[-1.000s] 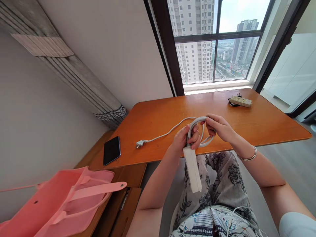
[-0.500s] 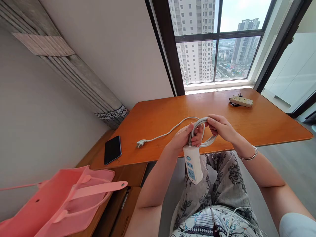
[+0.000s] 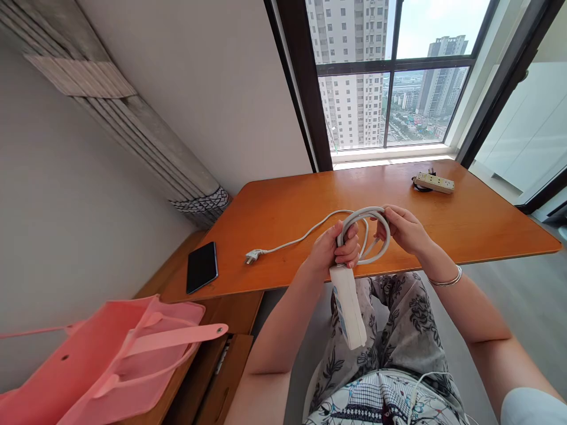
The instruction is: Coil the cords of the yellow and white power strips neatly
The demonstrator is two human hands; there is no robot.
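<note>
Your left hand point(image 3: 333, 251) squeezes the white power strip point(image 3: 348, 306) and its looped cord point(image 3: 371, 213). Your right hand point(image 3: 402, 229) pinches the loop, maybe loosely.

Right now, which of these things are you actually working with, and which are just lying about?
In hand:
white power strip, gripped by left hand
its white cord, looped between left hand and right hand
plug, lying on the table

Lying about:
black phone
second power strip
pink bag
</note>
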